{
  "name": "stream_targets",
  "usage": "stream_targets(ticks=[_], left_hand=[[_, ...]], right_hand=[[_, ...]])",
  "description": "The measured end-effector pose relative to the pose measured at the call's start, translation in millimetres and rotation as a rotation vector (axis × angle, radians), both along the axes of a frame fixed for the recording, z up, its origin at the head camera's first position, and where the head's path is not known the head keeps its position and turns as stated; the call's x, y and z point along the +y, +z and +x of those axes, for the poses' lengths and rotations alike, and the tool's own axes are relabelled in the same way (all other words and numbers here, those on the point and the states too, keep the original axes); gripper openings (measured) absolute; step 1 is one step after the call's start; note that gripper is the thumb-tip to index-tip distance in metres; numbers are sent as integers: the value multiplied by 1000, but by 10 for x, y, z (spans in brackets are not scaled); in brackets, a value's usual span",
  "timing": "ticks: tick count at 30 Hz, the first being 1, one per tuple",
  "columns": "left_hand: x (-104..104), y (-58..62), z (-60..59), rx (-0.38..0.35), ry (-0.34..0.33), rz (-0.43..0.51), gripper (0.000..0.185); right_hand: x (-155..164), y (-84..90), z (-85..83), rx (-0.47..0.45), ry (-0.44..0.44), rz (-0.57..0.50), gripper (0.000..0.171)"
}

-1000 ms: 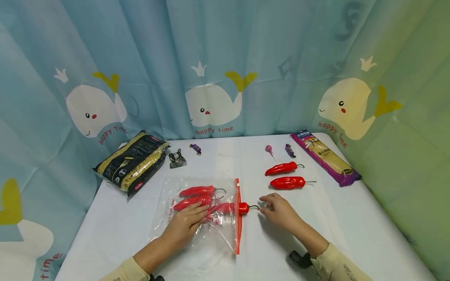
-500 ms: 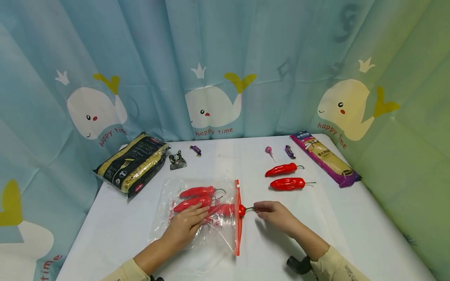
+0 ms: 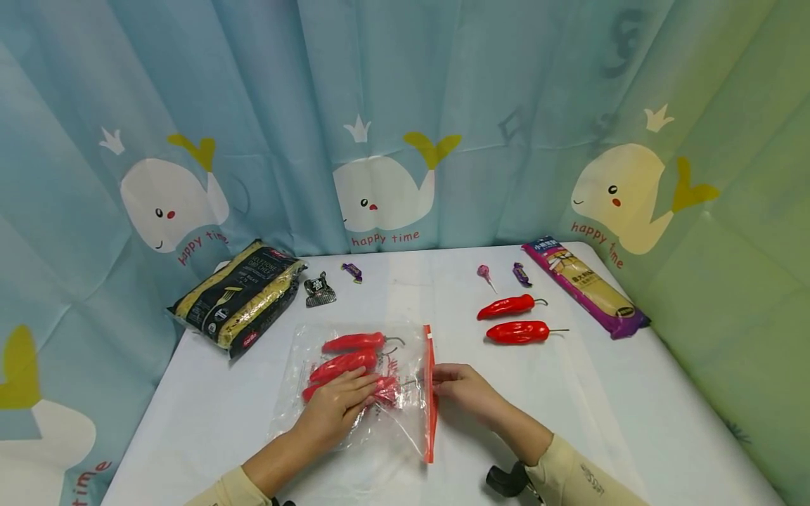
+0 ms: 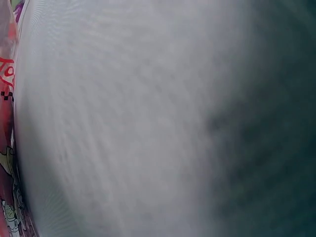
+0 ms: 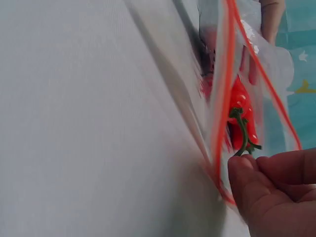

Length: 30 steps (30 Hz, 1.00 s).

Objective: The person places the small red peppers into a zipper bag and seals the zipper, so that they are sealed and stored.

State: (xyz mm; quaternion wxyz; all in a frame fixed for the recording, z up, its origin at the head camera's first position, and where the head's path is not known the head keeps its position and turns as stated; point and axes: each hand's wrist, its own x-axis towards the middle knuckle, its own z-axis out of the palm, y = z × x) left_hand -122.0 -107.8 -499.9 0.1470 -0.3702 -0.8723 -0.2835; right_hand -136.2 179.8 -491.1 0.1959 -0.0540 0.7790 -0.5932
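Observation:
A clear zip bag (image 3: 405, 429) with a red zip strip lies flat on the table, its mouth facing right. Inside are three red chili peppers (image 3: 354, 342), one partly covered by my left hand (image 3: 338, 407), which rests on the bag with fingers extended. At the bag's mouth, my right hand (image 3: 462, 388) holds the stem end of the lowest chili pepper (image 5: 239, 101) between thumb and fingertips, and that pepper's body is within the bag. In the right wrist view, the red strips (image 5: 224, 98) stand parted around the peppers. The left wrist view is mostly blurred, with printed bag plastic (image 4: 7, 98) along its left edge.
Two more red chili peppers (image 3: 517, 332) lie right of the bag. Behind them are a lollipop (image 3: 484, 273), a purple wrapped candy (image 3: 522, 274) and a purple noodle packet (image 3: 582, 284). A black pasta bag (image 3: 240, 295), black packet (image 3: 319, 289) and candy (image 3: 352, 272) sit back left.
My right hand has moved left to the bag's mouth, taking the pepper's stem, and that pepper has slid from halfway out to inside the bag. My left hand has stayed on the bag.

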Motion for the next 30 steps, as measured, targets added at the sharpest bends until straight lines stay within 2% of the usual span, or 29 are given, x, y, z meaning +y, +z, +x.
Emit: stream_targets(ticks=[4,6,9,12,15,18,20,23,26,30], left_hand=[[3,-9,-2,11,-6,0,38],[4,-8,-2,12,-6,-5,38],[5,-4,0,-3,2,-14,38],[2,9,4,-26,10,-16,39],[0,21,9,-38,14,-21,38],[-4,26,12,-49,19,-28,38],[-12,28,15,-57,26,-32,38],[-22,30,19,-59,28,-30,39],[-24,23,15,-46,15,-20,39],[-18,11,9,-40,9,-10,39]], right_hand=[[-32,-10,-20,-25,3,-52,39],[4,16,-34,-18,-7,-44,37],[154,87,-81,72,-41,27,33],[413,190,-173,276,-95,199,28],[746,310,-291,486,-155,442,29],[1075,391,-413,580,-170,642,33],[1254,405,-479,574,-147,727,37],[1445,363,-548,543,-97,796,43],[1550,288,-575,517,-46,828,46],[1604,181,-596,503,-19,865,47]])
